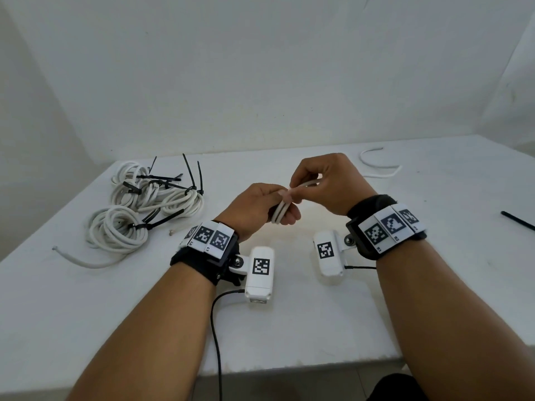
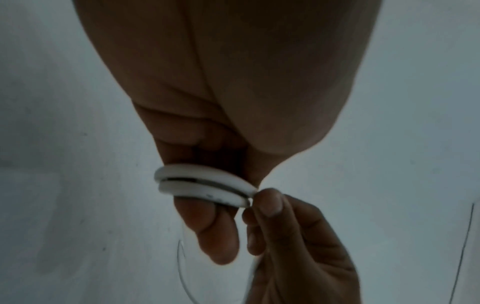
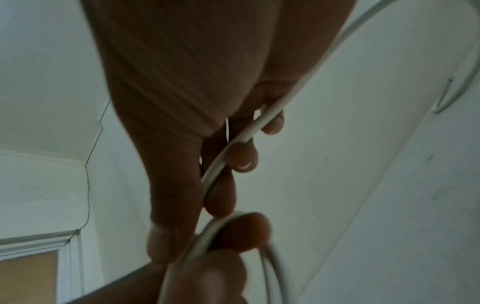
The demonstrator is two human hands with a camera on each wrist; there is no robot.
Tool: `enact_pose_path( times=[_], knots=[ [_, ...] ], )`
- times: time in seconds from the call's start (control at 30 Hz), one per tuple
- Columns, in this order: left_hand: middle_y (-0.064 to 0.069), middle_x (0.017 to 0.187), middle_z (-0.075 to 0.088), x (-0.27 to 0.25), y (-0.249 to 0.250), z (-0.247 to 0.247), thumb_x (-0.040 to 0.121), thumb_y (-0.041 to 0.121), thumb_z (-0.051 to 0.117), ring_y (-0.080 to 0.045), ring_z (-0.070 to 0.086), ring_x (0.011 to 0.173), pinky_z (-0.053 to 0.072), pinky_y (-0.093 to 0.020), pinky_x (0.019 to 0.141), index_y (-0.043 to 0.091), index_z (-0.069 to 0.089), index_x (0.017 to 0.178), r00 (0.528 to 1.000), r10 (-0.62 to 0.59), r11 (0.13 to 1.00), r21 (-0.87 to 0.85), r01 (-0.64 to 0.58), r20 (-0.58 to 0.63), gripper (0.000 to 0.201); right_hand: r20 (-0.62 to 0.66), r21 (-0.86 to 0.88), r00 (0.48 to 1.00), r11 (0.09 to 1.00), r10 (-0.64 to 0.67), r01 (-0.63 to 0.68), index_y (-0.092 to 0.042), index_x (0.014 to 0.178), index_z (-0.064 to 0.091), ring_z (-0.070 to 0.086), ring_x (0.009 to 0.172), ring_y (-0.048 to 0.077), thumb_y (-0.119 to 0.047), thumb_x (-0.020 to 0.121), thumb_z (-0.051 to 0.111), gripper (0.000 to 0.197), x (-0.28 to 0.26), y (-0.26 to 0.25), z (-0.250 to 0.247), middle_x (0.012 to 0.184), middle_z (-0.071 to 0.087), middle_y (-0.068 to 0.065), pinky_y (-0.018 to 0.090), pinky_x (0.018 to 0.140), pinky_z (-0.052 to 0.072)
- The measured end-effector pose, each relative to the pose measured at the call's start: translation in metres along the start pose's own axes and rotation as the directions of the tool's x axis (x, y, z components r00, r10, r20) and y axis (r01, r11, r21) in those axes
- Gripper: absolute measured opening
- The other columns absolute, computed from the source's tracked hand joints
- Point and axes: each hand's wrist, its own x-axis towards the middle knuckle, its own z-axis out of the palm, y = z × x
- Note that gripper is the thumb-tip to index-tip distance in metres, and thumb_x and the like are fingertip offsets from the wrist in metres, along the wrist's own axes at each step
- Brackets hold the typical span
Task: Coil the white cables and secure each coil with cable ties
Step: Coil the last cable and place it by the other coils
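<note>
Above the middle of the white surface [image 1: 289, 328], the left hand [image 1: 254, 208] curls its grip round two small loops of white cable [image 1: 282, 211]. The right hand [image 1: 327, 183] pinches the same cable just beside it. Tied cable coils [image 1: 139, 209] lie far left, black cable ties [image 1: 162, 178] on them.

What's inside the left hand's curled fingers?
The left hand holds two loops of white cable stacked side by side. The right hand pinches the same cable beside it. Any further loops inside the palm are covered.
</note>
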Motion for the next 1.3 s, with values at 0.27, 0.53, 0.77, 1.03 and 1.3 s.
enact_pose_path(
  times=[0.27, 0.53, 0.77, 1.03, 1.3],
  knots=[
    [-0.004, 0.065, 0.063, -0.008, 0.006, 0.005, 0.105, 0.016, 0.031, -0.013, 0.053, 0.057, 0.044, -0.021, 0.062, 0.005, 0.071, 0.087, 0.998, 0.011, 0.974, -0.227, 0.002, 0.057, 0.046, -0.145, 0.162, 0.988, 0.986, 0.052, -0.028, -0.016, 0.072, 0.076, 0.064, 0.074, 0.023, -0.027, 0.072, 0.086, 0.015, 0.003, 0.013, -0.008, 0.075, 0.073, -0.005, 0.030, 0.071, 0.051],
    [-0.003, 0.064, 0.056, -0.010, 0.014, 0.003, 0.103, 0.018, 0.034, -0.009, 0.049, 0.054, 0.044, -0.014, 0.053, -0.003, 0.068, 0.092, 0.995, 0.099, 0.856, -0.511, -0.080, 0.010, 0.041, -0.036, 0.121, 0.992, 0.986, 0.120, -0.115, -0.023, 0.060, 0.067, 0.050, 0.055, 0.006, -0.046, 0.096, 0.054, 0.045, 0.004, 0.023, 0.003, 0.054, 0.060, -0.013, 0.017, 0.061, 0.041],
    [-0.008, 0.079, 0.065, -0.001, 0.020, 0.003, 0.101, 0.014, 0.040, -0.010, 0.062, 0.063, 0.054, -0.020, 0.063, -0.006, 0.063, 0.101, 0.954, 0.143, 0.643, -0.707, -0.293, -0.265, 0.031, 0.275, -0.058, 0.926, 0.966, 0.257, -0.251, -0.039, 0.070, 0.072, 0.048, 0.052, 0.008, -0.049, 0.102, 0.040, 0.046, 0.005, 0.018, 0.023, 0.058, 0.060, -0.006, 0.024, 0.066, 0.044],
    [-0.001, 0.077, 0.071, 0.007, 0.002, -0.006, 0.100, 0.014, 0.051, -0.012, 0.066, 0.069, 0.054, -0.024, 0.072, -0.001, 0.070, 0.087, 0.779, 0.217, 0.923, -0.137, -0.360, -0.588, 0.028, 0.465, -0.235, 0.860, 0.966, 0.211, -0.111, -0.035, 0.120, 0.069, 0.058, 0.069, 0.006, -0.034, 0.097, 0.058, 0.026, 0.004, -0.004, 0.026, 0.082, 0.066, -0.008, 0.020, 0.069, 0.046],
    [0.006, 0.070, 0.073, 0.005, -0.002, -0.010, 0.098, 0.026, 0.051, -0.007, 0.069, 0.078, 0.051, -0.023, 0.078, 0.022, 0.074, 0.070, 0.919, 0.233, 0.919, 0.381, -0.101, -0.319, 0.037, 0.165, -0.171, 0.985, 0.985, 0.054, -0.025, -0.018, 0.080, 0.078, 0.049, 0.050, 0.002, -0.026, 0.080, 0.079, 0.008, 0.001, 0.000, 0.014, 0.056, 0.059, -0.011, 0.012, 0.051, 0.033]
  ],
)
